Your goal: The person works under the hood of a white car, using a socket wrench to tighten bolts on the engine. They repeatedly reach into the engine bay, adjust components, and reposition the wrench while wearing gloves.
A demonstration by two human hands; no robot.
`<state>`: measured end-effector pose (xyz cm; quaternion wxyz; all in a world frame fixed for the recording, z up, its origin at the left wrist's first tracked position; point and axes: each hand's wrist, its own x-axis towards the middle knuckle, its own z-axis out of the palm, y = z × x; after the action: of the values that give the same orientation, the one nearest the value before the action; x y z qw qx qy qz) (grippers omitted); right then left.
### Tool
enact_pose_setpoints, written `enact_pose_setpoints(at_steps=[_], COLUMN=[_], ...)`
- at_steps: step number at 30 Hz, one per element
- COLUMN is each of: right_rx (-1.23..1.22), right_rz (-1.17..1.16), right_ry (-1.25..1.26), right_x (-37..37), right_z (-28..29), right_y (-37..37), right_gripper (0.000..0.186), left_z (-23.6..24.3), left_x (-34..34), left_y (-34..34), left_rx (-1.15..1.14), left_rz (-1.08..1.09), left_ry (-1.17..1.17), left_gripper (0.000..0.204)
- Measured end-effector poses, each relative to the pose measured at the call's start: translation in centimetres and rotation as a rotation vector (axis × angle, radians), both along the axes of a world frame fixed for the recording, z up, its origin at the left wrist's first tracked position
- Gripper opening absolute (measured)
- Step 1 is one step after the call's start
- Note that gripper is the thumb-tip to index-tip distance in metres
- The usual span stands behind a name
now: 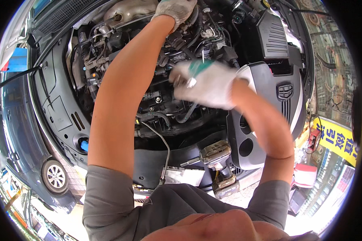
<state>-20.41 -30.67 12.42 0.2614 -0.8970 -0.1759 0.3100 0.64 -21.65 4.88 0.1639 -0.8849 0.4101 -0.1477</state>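
My left hand (175, 11), in a pale work glove, reaches to the far side of the engine bay (157, 106). Its fingers curl over parts near the top edge, and the fingertips are hidden. My right hand (207, 84), gloved the same way, is over the middle of the engine and smeared by motion. Its fingers are bent inward; a green patch, a bright metal piece and a thin metal shaft (203, 55) show at it, but the held thing's kind is unclear. Beside my right wrist, a grey and black engine cover (245, 150) lies tilted across the bay's right side.
A cordless impact wrench (215, 154) lies on the front panel, near a white box (183, 176). A thin bent hose (165, 144) rises beside them. A black ribbed housing (271, 36) sits far right. A dark car (24, 120) stands left, a yellow sign (338, 138) right.
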Motion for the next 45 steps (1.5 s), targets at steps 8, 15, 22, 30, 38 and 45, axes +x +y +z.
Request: enact_pose_setpoints(at_steps=[8,15,22,30,38,45], right_rx=[-0.151,-0.181,-0.164,-0.142,-0.153,-0.259], right_rz=[0.072,-0.044,-0.062,-0.069,-0.085,0.002], right_ry=[-0.543,-0.537,-0.53,-0.571,-0.563,-0.479], right_x=[-6.0,-5.5,-5.1,-5.6,-5.4,-4.6], right_z=[-13.3,-14.1,-14.4,-14.7,-14.8,-13.0], right_y=[6.7,7.2,7.5,7.3,7.1,9.2], right_gripper=[0.016,0.043,0.046,0.045,0.043,0.046], left_z=[4.6,2.0,6.7,5.6,7.2,4.5], left_x=[1.1,4.0,1.2,3.4,0.6,1.0], left_y=[-1.2,-1.1,-1.2,-1.8,-2.7,-0.2], left_rx=[0.084,0.184,-0.033,0.08,-0.066,-0.303], left_rz=[0.031,0.124,0.183,0.36,0.252,0.056], left_ry=[0.2,0.24,0.485,0.539,0.591,0.584], left_gripper=[0.03,0.033,0.031,0.039,0.037,0.048])
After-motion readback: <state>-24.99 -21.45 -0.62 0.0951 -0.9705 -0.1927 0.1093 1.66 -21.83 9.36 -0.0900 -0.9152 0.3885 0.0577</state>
